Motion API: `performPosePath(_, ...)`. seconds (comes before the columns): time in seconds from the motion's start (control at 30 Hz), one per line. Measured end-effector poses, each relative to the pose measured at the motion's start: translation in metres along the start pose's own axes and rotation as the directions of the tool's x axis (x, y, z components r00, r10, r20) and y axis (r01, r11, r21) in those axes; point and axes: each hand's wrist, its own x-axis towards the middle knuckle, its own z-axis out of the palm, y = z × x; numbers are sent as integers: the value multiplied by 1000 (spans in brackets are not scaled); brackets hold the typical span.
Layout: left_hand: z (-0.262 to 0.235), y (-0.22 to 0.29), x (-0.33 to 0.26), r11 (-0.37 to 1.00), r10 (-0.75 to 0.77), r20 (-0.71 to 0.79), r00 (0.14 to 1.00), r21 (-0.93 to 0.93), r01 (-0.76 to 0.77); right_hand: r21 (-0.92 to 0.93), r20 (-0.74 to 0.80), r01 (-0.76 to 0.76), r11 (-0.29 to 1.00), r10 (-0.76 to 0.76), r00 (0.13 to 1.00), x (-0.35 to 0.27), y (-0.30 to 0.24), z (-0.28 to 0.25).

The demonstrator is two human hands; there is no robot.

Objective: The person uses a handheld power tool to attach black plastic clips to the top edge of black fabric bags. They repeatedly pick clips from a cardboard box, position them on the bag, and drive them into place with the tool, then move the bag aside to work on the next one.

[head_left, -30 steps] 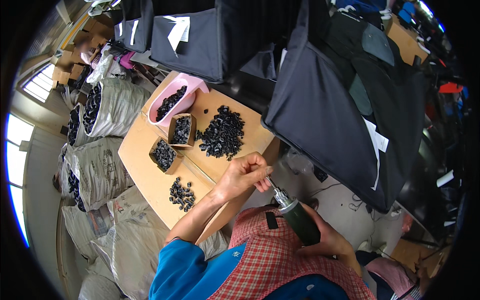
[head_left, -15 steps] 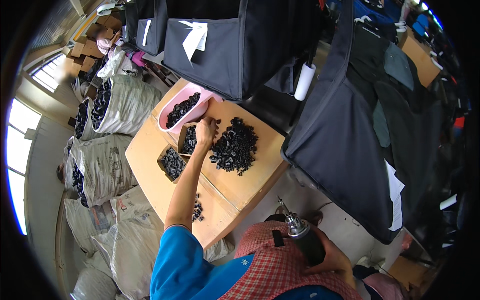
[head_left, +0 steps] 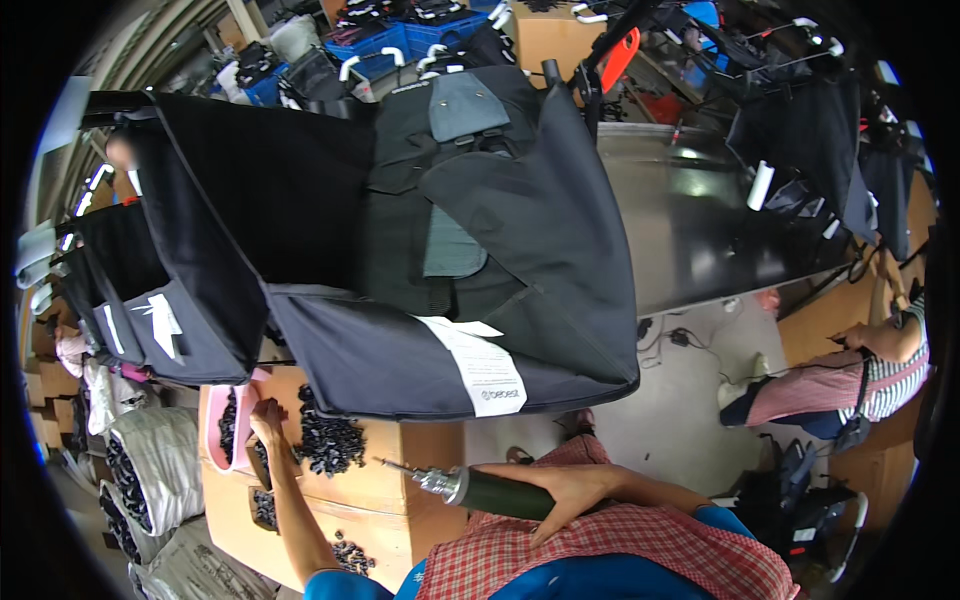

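My right hand [head_left: 572, 492] grips an electric screwdriver [head_left: 505, 494] with a dark green body, silver collar and thin bit pointing left, held before my checked apron. On the left, my left hand [head_left: 267, 418] is over the cardboard-covered table [head_left: 385, 490], its fingers curled together; what they hold, if anything, is too small to make out. It is between a pink bin [head_left: 243, 440] of black parts and a heap of small black plastic parts [head_left: 332, 444]. Below the hand, a small cardboard box of black parts [head_left: 265, 510] is partly covered by my forearm.
A large black fabric stroller body [head_left: 590, 300] with a white label hangs over the table's far edge. More black fabric bodies [head_left: 170, 280] are at left. White sacks [head_left: 165, 470] stand left of the table. Another person [head_left: 830, 385] works at far right beside a metal surface [head_left: 690, 220].
The view has swung right, bringing the stroller body to the middle. The screwdriver has turned to point left. My left hand remains near the pink bin and the heap.
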Motion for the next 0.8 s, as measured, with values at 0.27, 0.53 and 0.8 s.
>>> performPosePath(0.27,22,332,-209,786,476,213,854,-538,-304,340,-117,73,938,-36,993,-3,-47,9)
performPosePath(0.53,31,346,-245,740,637,268,722,-473,-477,351,-108,99,931,-65,992,-13,-56,24)
performPosePath(0.8,45,361,-247,672,740,320,591,-370,-641,184,-199,134,974,-96,975,-31,-53,21)
